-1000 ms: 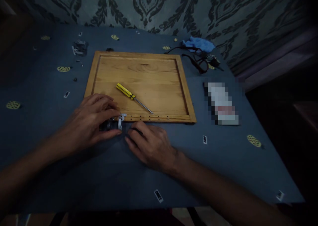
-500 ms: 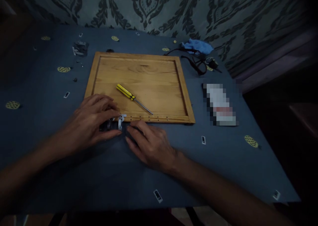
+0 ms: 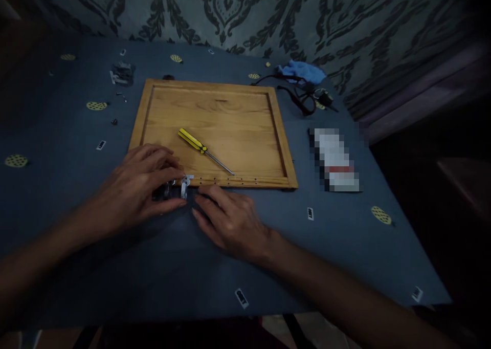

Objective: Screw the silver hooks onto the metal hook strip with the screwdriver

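Observation:
My left hand [image 3: 143, 180] is closed at the near left corner of a framed wooden panel [image 3: 230, 106]. Its thumb and fingers grip a silvery metal hinge [image 3: 184, 187], partly hidden behind the hand, against the panel's near edge. Just to the right, my right hand [image 3: 232, 221] rests by the same edge, its fingers bent and a little apart, with nothing visible in them. Small dark holes run along that near rail. A screwdriver [image 3: 194, 140] with a yellow and black handle lies diagonally on the panel, its tip close to the holes.
More metal hardware [image 3: 123, 73] lies at the back left, with small pieces [image 3: 114, 122] nearer. At the back right are a blue cloth [image 3: 303, 71], dark glasses [image 3: 303, 105] and keys [image 3: 325, 97]. A blurred-out phone-shaped object [image 3: 335, 159] lies right of the panel, on the patterned tablecloth [image 3: 276, 298].
The whole view has shifted slightly, with things sitting a little further left and up. Both hands keep nearly the same pose, and the hinge stays in my left hand.

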The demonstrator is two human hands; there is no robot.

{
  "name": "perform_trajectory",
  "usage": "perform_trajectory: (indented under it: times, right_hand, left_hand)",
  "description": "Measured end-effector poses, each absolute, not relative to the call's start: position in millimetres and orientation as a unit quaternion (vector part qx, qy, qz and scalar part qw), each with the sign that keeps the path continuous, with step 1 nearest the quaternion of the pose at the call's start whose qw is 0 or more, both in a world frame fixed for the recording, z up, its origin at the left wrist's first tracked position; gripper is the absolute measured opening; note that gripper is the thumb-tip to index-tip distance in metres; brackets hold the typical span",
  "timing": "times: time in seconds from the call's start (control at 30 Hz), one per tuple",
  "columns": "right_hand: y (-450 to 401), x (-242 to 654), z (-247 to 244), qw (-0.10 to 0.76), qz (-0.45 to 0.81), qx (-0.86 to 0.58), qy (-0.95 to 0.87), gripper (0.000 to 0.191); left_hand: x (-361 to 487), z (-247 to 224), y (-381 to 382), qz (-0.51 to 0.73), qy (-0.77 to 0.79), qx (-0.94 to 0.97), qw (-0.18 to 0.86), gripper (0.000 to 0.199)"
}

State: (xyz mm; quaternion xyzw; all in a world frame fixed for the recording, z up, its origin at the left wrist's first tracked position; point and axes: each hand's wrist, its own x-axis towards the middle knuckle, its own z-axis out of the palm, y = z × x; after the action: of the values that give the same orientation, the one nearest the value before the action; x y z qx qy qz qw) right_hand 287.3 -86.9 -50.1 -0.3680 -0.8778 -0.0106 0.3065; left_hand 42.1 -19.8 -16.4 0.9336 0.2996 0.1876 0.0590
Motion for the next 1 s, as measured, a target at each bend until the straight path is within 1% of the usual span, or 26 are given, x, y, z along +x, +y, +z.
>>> perform_trajectory:
  times: [0.27,0.43,0.6,0.8,1.0]
  right_hand:
    - [-85.9,286.0,-50.9,0.310,-0.014,-0.364,-0.878,0.035]
    - [-86.3,286.4,-50.8,0.306,0.000,-0.367,-0.879,0.034]
    - [-86.5,287.5,-48.8,0.312,0.009,-0.372,-0.874,0.028]
    - [-86.7,287.1,-47.4,0.318,-0.003,-0.378,-0.870,0.026]
    - [-84.7,284.5,-45.7,0.303,-0.013,-0.361,-0.882,0.032]
  left_hand:
    - [41.2,-18.1,-20.4,0.188,0.324,0.923,0.085,0.044]
    - [40.7,-17.6,-20.3,0.186,0.315,0.927,0.083,0.046]
    - [43.6,-13.3,-21.0,0.184,0.324,0.923,0.098,0.035]
    - [45.8,-10.7,-22.3,0.173,0.338,0.919,0.107,0.030]
    - [45.3,-9.8,-23.1,0.169,0.332,0.921,0.113,0.033]
